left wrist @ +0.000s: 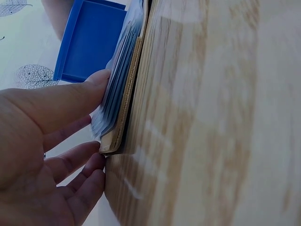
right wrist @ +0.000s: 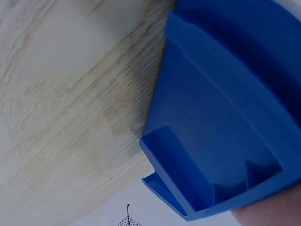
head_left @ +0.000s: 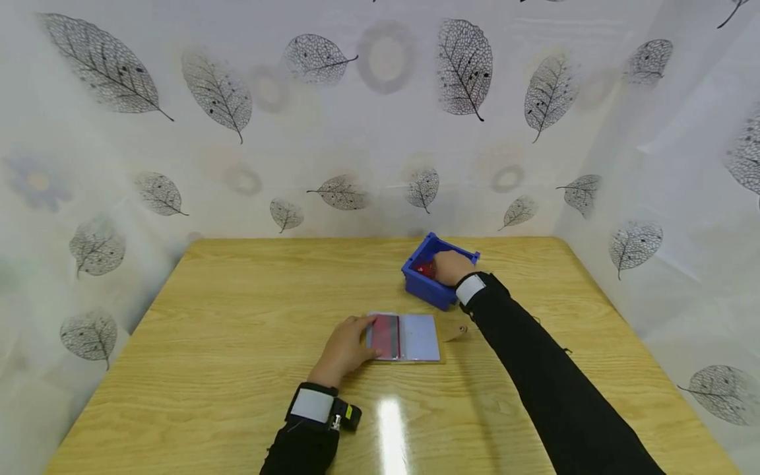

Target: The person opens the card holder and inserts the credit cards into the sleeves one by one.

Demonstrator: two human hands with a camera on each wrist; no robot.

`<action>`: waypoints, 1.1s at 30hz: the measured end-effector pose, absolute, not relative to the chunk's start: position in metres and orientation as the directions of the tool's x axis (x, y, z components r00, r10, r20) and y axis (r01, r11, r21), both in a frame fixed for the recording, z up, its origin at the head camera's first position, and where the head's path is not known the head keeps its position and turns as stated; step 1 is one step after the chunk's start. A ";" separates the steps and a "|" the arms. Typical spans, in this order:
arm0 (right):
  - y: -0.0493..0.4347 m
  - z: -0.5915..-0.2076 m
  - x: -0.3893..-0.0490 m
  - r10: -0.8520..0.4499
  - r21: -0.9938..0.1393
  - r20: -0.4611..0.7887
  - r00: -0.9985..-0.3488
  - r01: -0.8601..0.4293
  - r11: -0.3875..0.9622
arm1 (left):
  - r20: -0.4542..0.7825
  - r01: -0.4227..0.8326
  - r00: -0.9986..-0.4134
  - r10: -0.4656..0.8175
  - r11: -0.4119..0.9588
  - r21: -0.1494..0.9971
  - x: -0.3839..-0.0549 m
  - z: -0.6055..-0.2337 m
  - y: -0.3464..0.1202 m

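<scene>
An open card holder (head_left: 420,338) with clear plastic sleeves lies flat, a reddish card with a grey stripe on its left side and a white page on its right. My left hand (head_left: 346,346) holds its left edge. In the left wrist view the thumb presses the stacked sleeves (left wrist: 115,89), and fingertips meet the tan cover's corner. My right hand (head_left: 452,267) reaches into a blue bin (head_left: 429,290), beside something red (head_left: 425,269); its fingers are hidden, so I cannot tell what they hold. The right wrist view mostly shows the bin's outer wall (right wrist: 207,108).
A tan strap with a metal snap (head_left: 456,332) sticks out from the holder's right side. The wooden table (head_left: 255,290) ends at a pale leaf-printed curtain (head_left: 380,145) behind and at both sides. The bin stands toward the table's back, right of centre.
</scene>
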State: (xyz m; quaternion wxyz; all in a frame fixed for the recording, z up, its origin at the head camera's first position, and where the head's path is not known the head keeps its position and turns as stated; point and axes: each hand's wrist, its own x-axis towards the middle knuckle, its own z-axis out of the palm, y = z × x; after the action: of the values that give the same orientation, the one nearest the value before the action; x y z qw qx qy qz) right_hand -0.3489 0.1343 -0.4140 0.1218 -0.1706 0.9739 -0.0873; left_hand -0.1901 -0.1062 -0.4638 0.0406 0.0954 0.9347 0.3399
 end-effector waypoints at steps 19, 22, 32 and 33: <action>0.142 -0.335 -0.278 -0.249 -0.842 0.000 -0.968 -0.135 0.523 | -0.039 0.121 -0.977 0.208 0.700 0.704 -0.194 -0.455 -0.108; 0.137 -0.337 -0.256 -0.282 -0.923 -0.024 -0.959 -0.087 0.375 | 0.040 0.143 -0.982 0.186 0.586 0.797 -0.190 -0.441 -0.101; 0.118 -0.359 -0.217 -0.417 -0.983 0.016 -0.909 -0.090 0.160 | 0.087 0.088 -0.996 -0.017 -0.038 0.995 -0.176 -0.385 -0.081; 0.117 -0.360 -0.216 -0.422 -0.984 0.015 -0.906 -0.088 0.152 | 0.079 0.080 -0.996 -0.031 -0.037 0.996 -0.175 -0.385 -0.081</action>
State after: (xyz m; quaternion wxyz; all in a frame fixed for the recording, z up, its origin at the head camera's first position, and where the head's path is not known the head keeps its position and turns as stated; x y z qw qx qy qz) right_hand -0.2156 0.1168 -0.3602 0.1330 -0.1705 0.7473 -0.6283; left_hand -0.1755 -0.0806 -0.3846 -0.0385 0.0179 0.6928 0.7199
